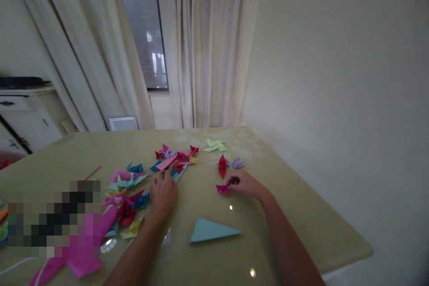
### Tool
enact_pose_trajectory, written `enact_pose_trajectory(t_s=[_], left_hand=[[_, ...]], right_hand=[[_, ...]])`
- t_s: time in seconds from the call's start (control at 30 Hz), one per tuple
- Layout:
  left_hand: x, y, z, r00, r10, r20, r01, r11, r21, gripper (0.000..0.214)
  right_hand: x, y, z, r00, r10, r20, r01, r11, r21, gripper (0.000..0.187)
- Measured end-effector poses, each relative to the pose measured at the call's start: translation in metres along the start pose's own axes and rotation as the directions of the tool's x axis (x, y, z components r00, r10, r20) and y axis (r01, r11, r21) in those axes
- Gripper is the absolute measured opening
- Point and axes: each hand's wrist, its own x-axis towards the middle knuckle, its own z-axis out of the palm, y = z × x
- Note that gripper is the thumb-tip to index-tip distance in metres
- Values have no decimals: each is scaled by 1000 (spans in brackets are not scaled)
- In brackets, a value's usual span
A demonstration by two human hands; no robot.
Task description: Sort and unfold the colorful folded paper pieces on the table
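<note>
My right hand (246,184) pinches a small magenta folded-paper piece (221,190) at its right end, at table level. My left hand (164,193) lies with its fingers stretched out and apart at the near edge of a colourful heap of origami (181,156); whether the fingertips touch the paper I cannot tell. Just beyond my right hand are a red paper boat-like piece (222,166) and a small lilac origami piece (238,163). A pale green pinwheel-like fold (215,145) sits farther back. Between my forearms lies a light blue folded paper triangle (214,231).
Left of my left arm, more folded papers spread out, among them a yellow piece (133,228) and a large magenta sheet (83,250). A blurred-out patch (63,216) hides part of that side. The table (288,228) runs up to a wall on the right and curtains (214,53) behind.
</note>
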Motion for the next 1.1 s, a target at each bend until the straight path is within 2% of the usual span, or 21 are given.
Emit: enact_pose_trajectory(t_s=[0.07, 0.1, 0.2, 0.27, 0.33, 0.4, 0.5, 0.57, 0.63, 0.7, 0.8, 0.87, 0.9, 1.0, 1.03, 1.1], left_hand=[[3, -3, 0, 1000, 20, 6, -19, 999, -50, 35], [4, -5, -1, 1000, 26, -3, -26, 996, -82, 34], [6, -6, -6, 996, 47, -79, -61, 981, -186, 30], [4, -4, -11, 986, 76, -145, -112, 960, -255, 26], [0, 3, -16, 975, 95, -202, -162, 924, -345, 21], [-7, 14, -20, 969, 93, -229, -194, 859, -473, 17], [-21, 34, -21, 971, 124, -205, -233, 696, -680, 18], [-30, 45, -19, 966, 190, -175, -254, 584, -771, 22], [-35, 52, -16, 955, 257, -149, -266, 519, -812, 25], [-37, 53, -13, 947, 295, -128, -272, 520, -810, 30], [-31, 42, -7, 951, 282, -127, -287, 652, -702, 39], [-25, 33, -3, 961, 250, -116, -271, 784, -558, 43], [-21, 29, -1, 969, 227, -95, -244, 843, -479, 46], [-10, 25, 4, 989, 147, 9, -140, 956, -258, 51], [-6, 26, 6, 991, 126, 42, -116, 974, -193, 50], [2, 30, 7, 992, 94, 90, -86, 992, -94, 46]], right_hand=[[-4, 1, -5, 999, 33, 36, -33, 999, -1, 12], [-5, 0, -6, 999, 37, 18, -36, 999, -10, 15], [-1, -8, 1, 987, -33, -159, 25, 998, -53, 19], [5, -17, 14, 954, -116, -276, 98, 992, -79, 19], [11, -27, 30, 924, -189, -333, 163, 981, -104, 18], [15, -36, 47, 912, -236, -335, 209, 971, -115, 25], [17, -47, 66, 918, -261, -299, 245, 965, -89, 44], [16, -52, 73, 924, -274, -268, 269, 962, -56, 39], [16, -55, 77, 923, -288, -255, 291, 956, -25, 25], [17, -55, 77, 914, -292, -283, 303, 953, -6, 18], [20, -50, 69, 878, -251, -409, 268, 963, -15, 18], [21, -43, 56, 817, -190, -545, 212, 977, -23, 20], [21, -37, 47, 768, -150, -623, 176, 984, -20, 22], [15, -13, 15, 553, -4, -833, 56, 998, 32, 32], [12, -2, 4, 472, 37, -881, 14, 999, 49, 36], [5, 20, -13, 358, 104, -928, -59, 994, 88, 45]])
